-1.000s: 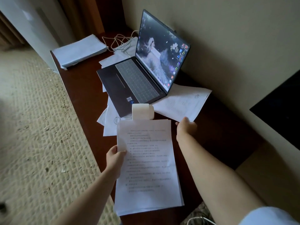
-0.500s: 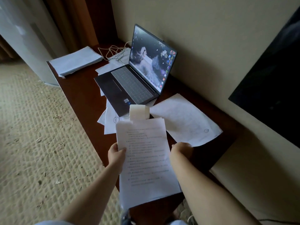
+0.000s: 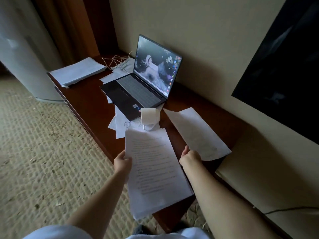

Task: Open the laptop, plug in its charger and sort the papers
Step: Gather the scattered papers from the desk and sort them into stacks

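The laptop [image 3: 138,90] stands open with its screen lit on a dark wooden desk [image 3: 86,104]. My left hand [image 3: 122,161] grips the left edge of a sheaf of printed papers [image 3: 153,169] held over the desk's near end. My right hand [image 3: 189,156] pinches the near corner of a single white sheet [image 3: 195,133], lifted to the right of the sheaf. A white charger block [image 3: 149,116] sits at the laptop's front corner. Its white cable [image 3: 117,62] lies coiled behind the laptop. Loose sheets [image 3: 119,125] stick out from under the laptop.
A neat pile of papers [image 3: 77,72] lies at the desk's far left end. A white cylindrical unit [image 3: 24,57] stands on the carpet beside it. A dark wall-mounted screen [image 3: 284,66] hangs at the right, and a beige cabinet [image 3: 267,169] adjoins the desk.
My right hand has pulled the single sheet away from the laptop, toward me and to the right, and turned it. The sheaf stays in my left hand. The view has tilted up.
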`<move>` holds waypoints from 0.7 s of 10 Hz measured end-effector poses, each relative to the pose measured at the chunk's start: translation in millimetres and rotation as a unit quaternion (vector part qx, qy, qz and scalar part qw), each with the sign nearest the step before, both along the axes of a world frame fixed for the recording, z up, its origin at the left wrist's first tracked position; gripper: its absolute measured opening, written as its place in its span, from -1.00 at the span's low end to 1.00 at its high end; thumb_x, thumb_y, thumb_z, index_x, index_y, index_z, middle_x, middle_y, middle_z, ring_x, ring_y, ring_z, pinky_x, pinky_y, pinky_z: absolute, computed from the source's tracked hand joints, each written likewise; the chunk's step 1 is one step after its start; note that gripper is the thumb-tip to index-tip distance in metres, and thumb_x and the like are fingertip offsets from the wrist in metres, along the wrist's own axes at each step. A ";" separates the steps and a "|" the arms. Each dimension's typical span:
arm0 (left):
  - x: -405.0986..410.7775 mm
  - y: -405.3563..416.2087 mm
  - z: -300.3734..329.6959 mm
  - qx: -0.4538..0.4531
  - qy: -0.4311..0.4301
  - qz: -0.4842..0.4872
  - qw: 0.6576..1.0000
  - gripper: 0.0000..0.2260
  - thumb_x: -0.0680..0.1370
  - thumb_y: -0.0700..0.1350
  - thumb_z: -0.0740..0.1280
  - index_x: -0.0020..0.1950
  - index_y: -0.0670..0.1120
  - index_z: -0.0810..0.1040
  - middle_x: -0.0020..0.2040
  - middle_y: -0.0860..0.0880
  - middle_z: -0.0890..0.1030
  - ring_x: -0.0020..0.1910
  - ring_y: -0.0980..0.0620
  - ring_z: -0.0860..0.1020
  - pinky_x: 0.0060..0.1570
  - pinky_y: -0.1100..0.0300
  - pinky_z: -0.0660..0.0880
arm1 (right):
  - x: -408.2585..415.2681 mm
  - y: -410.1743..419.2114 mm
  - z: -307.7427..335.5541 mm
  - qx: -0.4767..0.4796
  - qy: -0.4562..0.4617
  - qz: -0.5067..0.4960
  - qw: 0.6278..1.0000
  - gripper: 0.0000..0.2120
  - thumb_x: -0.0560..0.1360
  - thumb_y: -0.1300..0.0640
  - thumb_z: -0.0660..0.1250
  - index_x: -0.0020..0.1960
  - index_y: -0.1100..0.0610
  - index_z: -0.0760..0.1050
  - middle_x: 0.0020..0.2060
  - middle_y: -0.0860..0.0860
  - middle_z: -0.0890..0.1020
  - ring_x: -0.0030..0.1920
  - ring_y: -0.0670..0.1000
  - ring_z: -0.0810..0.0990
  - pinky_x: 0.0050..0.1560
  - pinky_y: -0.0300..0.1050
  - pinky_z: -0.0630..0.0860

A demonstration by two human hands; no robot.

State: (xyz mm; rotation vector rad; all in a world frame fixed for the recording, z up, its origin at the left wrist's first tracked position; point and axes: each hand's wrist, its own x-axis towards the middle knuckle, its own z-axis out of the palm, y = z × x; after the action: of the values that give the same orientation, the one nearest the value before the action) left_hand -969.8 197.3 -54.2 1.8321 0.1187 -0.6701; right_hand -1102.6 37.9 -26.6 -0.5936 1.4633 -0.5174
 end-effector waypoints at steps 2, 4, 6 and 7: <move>12.6 19.0 0.1 -0.038 0.034 -0.021 0.998 -0.61 0.47 -0.43 0.13 -0.18 0.01 0.60 -0.16 -0.10 0.64 -0.22 -0.12 0.61 -0.10 -0.09 0.62 | 16.9 -2.5 -13.0 -0.135 0.030 0.066 0.988 -0.71 0.57 0.35 -0.05 -0.23 0.22 0.36 -0.33 0.04 0.40 -0.52 -0.14 0.48 -0.67 -0.41 0.30; 26.6 32.9 -3.3 -0.109 0.143 -0.067 0.981 -0.77 0.53 -0.41 0.19 0.09 -0.25 0.57 0.02 -0.23 0.63 -0.04 -0.24 0.61 0.00 -0.16 0.57 | -4.9 10.9 -17.1 -0.078 0.180 0.299 0.934 -0.80 0.52 0.28 0.15 -0.27 0.16 0.40 -0.45 0.12 0.51 -0.41 0.03 0.46 -0.40 -0.19 0.39; 46.4 38.3 -22.6 -0.110 0.161 -0.072 0.978 -0.73 0.46 -0.29 0.32 0.16 -0.29 0.54 -0.13 -0.18 0.66 -0.24 -0.13 0.64 -0.25 0.05 0.61 | -24.5 7.3 -33.1 -0.172 0.325 0.288 0.884 -0.66 0.53 0.26 0.10 0.23 0.35 0.46 0.18 0.27 0.53 0.07 0.24 0.54 -0.07 -0.07 0.43; 49.3 32.8 -21.2 -0.095 0.156 -0.120 0.976 -0.76 0.49 -0.18 0.30 0.15 -0.17 0.57 0.04 -0.25 0.64 -0.09 -0.19 0.61 -0.01 -0.13 0.58 | -9.7 -2.1 -32.3 -0.219 0.326 0.303 0.868 -0.64 0.53 0.26 0.09 0.28 0.29 0.45 0.23 0.22 0.51 0.13 0.20 0.52 0.06 -0.04 0.46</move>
State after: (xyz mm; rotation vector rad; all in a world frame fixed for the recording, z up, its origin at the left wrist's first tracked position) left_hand -920.5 230.1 -75.3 1.5594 0.0376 -1.1001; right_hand -1112.3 35.8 -58.9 -1.6536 1.6658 -0.1317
